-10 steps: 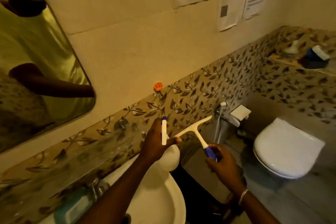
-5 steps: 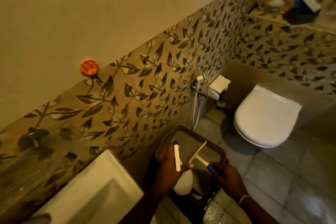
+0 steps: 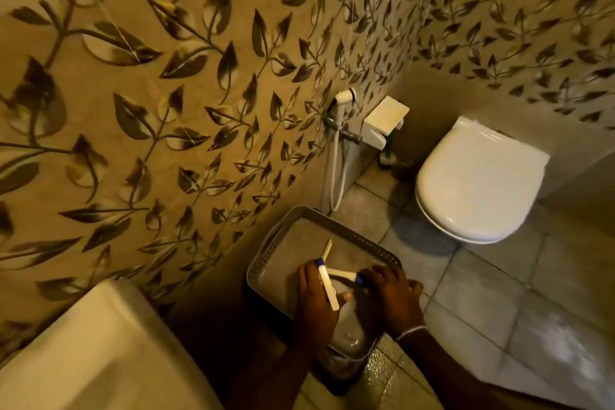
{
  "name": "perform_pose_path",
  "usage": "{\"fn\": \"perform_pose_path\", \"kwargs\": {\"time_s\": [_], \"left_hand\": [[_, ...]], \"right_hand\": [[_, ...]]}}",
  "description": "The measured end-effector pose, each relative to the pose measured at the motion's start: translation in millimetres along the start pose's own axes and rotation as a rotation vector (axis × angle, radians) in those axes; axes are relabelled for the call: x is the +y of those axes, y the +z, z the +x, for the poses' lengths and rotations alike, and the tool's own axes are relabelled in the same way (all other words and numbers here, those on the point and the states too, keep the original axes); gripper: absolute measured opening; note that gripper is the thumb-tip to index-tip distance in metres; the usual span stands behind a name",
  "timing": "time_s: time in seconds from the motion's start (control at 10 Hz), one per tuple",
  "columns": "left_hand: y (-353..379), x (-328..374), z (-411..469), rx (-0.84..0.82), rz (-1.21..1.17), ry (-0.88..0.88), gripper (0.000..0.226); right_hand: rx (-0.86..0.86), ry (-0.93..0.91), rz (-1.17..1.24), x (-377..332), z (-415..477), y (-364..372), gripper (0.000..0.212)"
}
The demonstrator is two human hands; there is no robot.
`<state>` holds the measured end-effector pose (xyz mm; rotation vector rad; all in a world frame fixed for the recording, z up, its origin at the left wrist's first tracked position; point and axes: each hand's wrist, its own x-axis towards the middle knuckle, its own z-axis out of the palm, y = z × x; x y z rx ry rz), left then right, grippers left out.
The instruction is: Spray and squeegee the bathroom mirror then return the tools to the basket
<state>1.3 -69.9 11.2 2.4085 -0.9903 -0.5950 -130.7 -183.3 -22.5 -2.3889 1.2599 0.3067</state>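
A grey perforated basket (image 3: 336, 225) stands on the floor against the leaf-patterned wall. Both my hands are over its open top. My left hand (image 3: 314, 303) grips a white spray bottle (image 3: 347, 331) by its neck, the white trigger with a blue tip lying across my fingers, the bottle's body down inside the basket. My right hand (image 3: 392, 294) holds the blue handle of a white squeegee (image 3: 334, 268), whose blade points toward the wall inside the basket. The mirror is out of view.
A white washbasin (image 3: 100, 353) juts out at the lower left. A closed white toilet (image 3: 476, 183) sits to the right, with a hand shower hose (image 3: 339, 150) and a white holder (image 3: 386, 121) on the wall. Grey floor tiles (image 3: 499, 293) spread to the right.
My view has swung down from the mirror and wall to the floor. Both hands have lowered the spray bottle and squeegee from chest height into the basket.
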Motion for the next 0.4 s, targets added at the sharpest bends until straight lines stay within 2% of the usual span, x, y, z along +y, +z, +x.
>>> {"fn": "perform_pose_path", "kwargs": {"time_s": [0.1,0.2,0.3,0.4], "left_hand": [[12,-2,3,0.023,0.009,-0.022,0.097],[19,-3,0,-0.041,-0.124,-0.08,0.096],[14,-1,-5,-0.047,-0.135,-0.083,0.099],[0,-7,-10,-0.07,-0.178,-0.053,0.112]], "right_hand": [[0.105,0.096,0.061,16,-24,15,0.043],[0.164,0.145,0.1,30,-47,27,0.04],[0.226,0.139,0.098,35,-63,30,0.038],[0.215,0.141,0.103,33,-71,28,0.041]]}}
